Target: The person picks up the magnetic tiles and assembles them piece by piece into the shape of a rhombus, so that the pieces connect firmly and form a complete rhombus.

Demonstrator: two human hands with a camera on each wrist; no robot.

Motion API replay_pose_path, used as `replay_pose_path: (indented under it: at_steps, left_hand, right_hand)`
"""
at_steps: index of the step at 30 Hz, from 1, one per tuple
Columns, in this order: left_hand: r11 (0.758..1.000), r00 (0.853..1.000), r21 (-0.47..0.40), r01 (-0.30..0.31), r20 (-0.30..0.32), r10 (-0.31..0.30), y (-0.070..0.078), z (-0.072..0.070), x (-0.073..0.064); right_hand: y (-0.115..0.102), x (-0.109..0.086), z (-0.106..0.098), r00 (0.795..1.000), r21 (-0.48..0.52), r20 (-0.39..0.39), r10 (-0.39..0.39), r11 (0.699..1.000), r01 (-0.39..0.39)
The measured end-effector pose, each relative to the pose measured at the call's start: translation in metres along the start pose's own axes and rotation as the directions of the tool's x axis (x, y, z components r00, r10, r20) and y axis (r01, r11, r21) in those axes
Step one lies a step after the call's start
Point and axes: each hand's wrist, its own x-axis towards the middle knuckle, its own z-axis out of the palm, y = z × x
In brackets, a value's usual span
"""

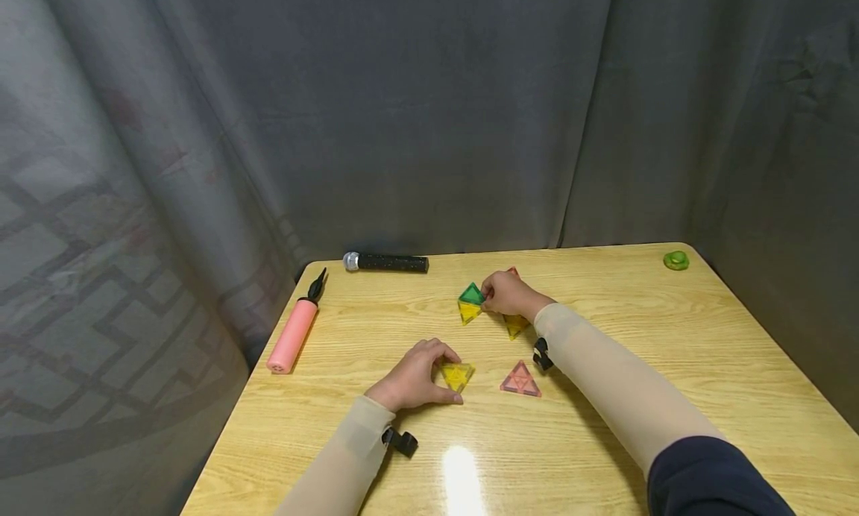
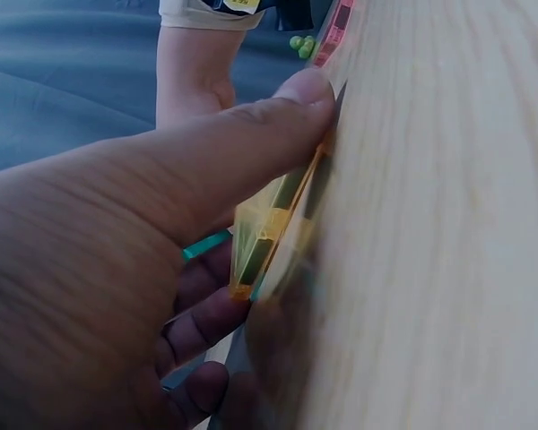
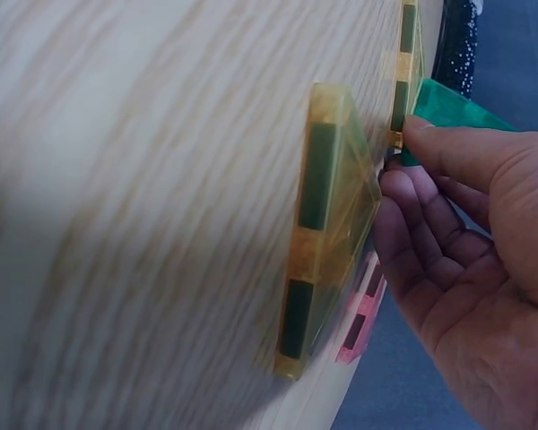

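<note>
My left hand point(image 1: 414, 376) holds a yellow see-through triangle tile point(image 1: 458, 376) near the table's middle, thumb at one corner and fingers at another. In the left wrist view that tile point(image 2: 273, 224) lies close along the tabletop. Farther back, my right hand point(image 1: 508, 294) pinches a corner of a green triangle tile point(image 1: 472, 293) between thumb and finger. A second yellow tile point(image 1: 469, 312) meets the green one edge to edge. Beneath the right wrist lies a third yellow tile point(image 1: 514, 326), large in the right wrist view. A red tile point(image 1: 513, 271) is mostly hidden behind the right hand.
Between the forearms lies a pink triangle tile point(image 1: 520, 382) on the wooden table point(image 1: 604, 277). A black microphone point(image 1: 389, 262) is at the back edge, a pink hand pump point(image 1: 295, 333) along the left edge. The back right corner bears a small green object point(image 1: 675, 260).
</note>
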Motion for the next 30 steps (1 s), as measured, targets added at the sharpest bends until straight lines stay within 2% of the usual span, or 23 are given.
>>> replay_pose_path:
  at_steps: [11,20,30]
  left_hand:
    - [0.997,0.999,-0.057,0.044,-0.026,-0.046,-0.0001,0.0011,0.0014]
    - [0.993,0.997,-0.105,0.055,-0.051,-0.061,-0.0023,0.0032,0.0028]
    - [0.992,0.995,-0.129,0.007,-0.1,-0.02,-0.0052,0.0055,0.0044]
  right_hand:
    - [0.0005,0.0007,0.0005,1.0,-0.003,0.004,0.0,1.0,0.0]
    - [0.0013,0.0004,0.0012,1.0,-0.012,-0.006,-0.006,1.0,0.006]
    - [0.0024,0.0007,0.0004,1.0,-0.022,-0.004,-0.015,1.0,0.015]
